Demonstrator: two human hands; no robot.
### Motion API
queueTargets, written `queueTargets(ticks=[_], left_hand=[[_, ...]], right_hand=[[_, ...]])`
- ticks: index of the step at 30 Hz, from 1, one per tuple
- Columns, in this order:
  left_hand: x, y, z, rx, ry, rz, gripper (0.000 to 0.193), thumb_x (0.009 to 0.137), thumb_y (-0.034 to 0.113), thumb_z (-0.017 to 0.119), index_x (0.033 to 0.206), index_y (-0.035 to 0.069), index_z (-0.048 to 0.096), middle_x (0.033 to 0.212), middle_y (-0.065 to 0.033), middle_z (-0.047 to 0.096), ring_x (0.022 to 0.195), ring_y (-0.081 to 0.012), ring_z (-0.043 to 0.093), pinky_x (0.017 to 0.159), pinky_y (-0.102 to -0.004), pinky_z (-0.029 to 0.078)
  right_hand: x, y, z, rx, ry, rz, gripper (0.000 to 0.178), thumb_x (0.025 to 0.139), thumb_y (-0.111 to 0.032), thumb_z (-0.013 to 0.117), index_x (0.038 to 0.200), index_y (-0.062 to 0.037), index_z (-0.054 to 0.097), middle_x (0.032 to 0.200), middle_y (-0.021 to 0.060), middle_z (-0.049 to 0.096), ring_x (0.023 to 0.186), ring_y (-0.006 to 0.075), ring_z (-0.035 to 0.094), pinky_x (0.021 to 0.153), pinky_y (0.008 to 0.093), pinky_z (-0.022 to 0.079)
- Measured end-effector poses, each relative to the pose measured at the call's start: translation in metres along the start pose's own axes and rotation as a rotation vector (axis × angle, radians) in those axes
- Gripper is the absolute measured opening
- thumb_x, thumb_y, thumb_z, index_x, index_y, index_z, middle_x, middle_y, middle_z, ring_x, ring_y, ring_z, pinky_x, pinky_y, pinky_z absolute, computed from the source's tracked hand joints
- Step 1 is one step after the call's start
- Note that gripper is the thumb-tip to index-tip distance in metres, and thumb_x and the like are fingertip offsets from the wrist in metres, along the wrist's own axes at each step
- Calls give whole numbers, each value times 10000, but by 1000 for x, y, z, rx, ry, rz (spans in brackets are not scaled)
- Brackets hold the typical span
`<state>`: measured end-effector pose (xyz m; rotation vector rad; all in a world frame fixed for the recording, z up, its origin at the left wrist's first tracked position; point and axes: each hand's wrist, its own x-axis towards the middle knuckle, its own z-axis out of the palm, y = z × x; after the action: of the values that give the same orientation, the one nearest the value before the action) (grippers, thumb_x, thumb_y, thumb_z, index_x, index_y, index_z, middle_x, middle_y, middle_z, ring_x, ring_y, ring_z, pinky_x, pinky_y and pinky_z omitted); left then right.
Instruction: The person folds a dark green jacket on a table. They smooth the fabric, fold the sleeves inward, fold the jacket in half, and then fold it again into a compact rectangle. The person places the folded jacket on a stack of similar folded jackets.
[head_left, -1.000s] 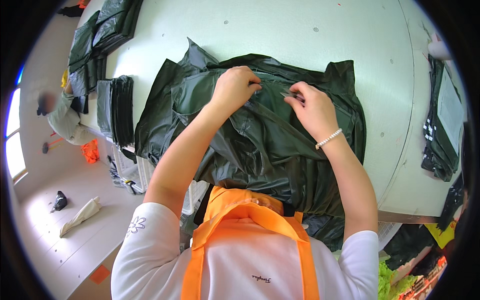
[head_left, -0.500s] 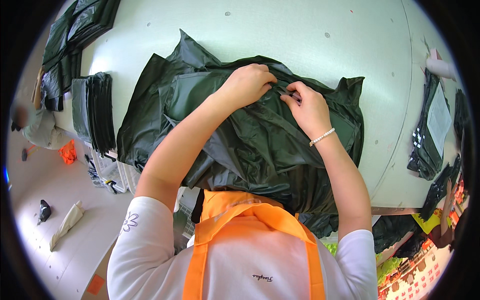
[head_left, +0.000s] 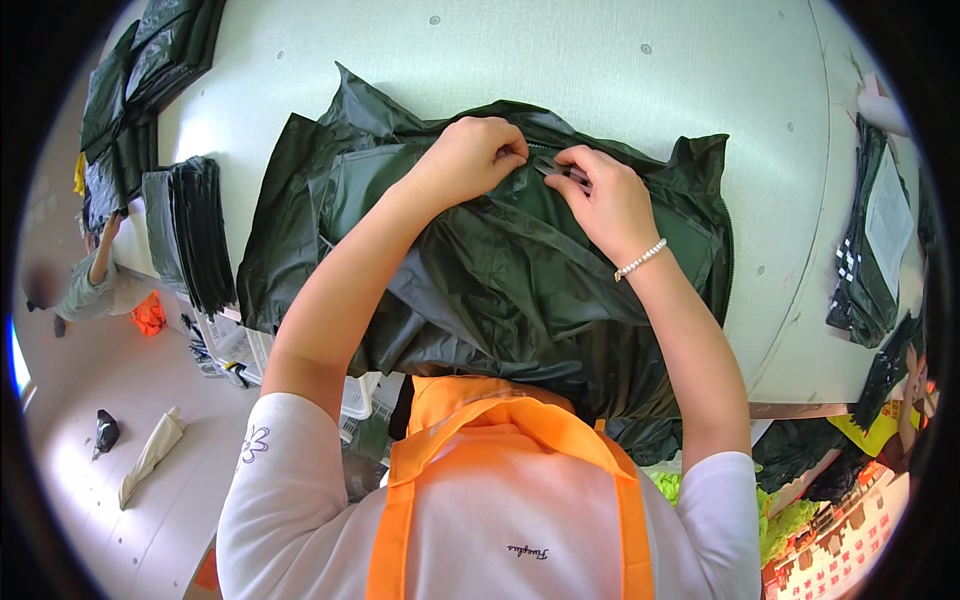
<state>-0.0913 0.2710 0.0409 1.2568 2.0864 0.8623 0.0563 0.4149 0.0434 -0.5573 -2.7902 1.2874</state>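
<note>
A dark green garment of thin, shiny fabric [head_left: 510, 295] lies spread and crumpled on the pale table in front of me, its near part hanging toward my apron. At its far part, my left hand [head_left: 465, 160] is closed, pinching the fabric beside a zipper-like seam. Just to the right, my right hand [head_left: 612, 205] is curled round small metal thread snips [head_left: 560, 173], whose tips point left toward the pinched spot. The fabric between the fingertips is too small to make out.
Stacks of folded dark garments [head_left: 190, 235] stand at the table's left edge, near another person's arm [head_left: 103, 250]. To the right lies a dark bundle with a white sheet [head_left: 887, 215]. White plastic crates [head_left: 230, 340] sit below the table's left side.
Both hands have shifted slightly left along the far part of the garment, still close together. The snips remain in my right hand. The other person's arm at the left has moved.
</note>
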Motion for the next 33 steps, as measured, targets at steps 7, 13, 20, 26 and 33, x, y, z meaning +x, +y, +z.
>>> queueTargets(ticks=[7, 13, 20, 26, 33], left_hand=[[2, -2, -8, -2, -10, 30, 102, 781, 52, 631, 867, -1, 645, 804, -111, 641, 721, -234, 624, 675, -310, 495], [2, -3, -7, 99, 35, 132, 93, 786, 66, 619, 854, 11, 651, 812, -111, 637, 761, -281, 613, 693, -347, 491], [0, -8, -6, 36, 75, 115, 81, 784, 65, 625, 838, 13, 658, 812, -108, 639, 759, -277, 615, 688, -339, 492], [1, -12, -9, -49, 77, 10, 96, 792, 71, 638, 861, 15, 673, 840, -94, 663, 759, -235, 631, 695, -309, 493], [3, -13, -10, -145, 73, -69, 109, 790, 87, 660, 869, 16, 681, 834, -70, 675, 749, -191, 631, 696, -284, 493]], right_hand=[[16, -11, 0, -51, -73, -15, 208, 809, -253, 666, 893, -67, 629, 818, 94, 656, 747, 298, 623, 627, 398, 486], [27, -10, -2, -102, -123, -69, 190, 810, -254, 660, 882, -80, 634, 807, 94, 657, 755, 296, 627, 630, 398, 487], [31, -4, -4, -108, -178, -108, 181, 811, -266, 659, 882, -101, 637, 811, 83, 658, 742, 279, 630, 620, 385, 486], [33, -6, -4, -70, -169, -88, 198, 807, -282, 665, 885, -102, 639, 802, 71, 659, 729, 265, 633, 629, 369, 488], [42, -12, -1, -107, -217, -68, 198, 795, -281, 674, 885, -107, 646, 766, 74, 666, 731, 273, 633, 642, 373, 489]])
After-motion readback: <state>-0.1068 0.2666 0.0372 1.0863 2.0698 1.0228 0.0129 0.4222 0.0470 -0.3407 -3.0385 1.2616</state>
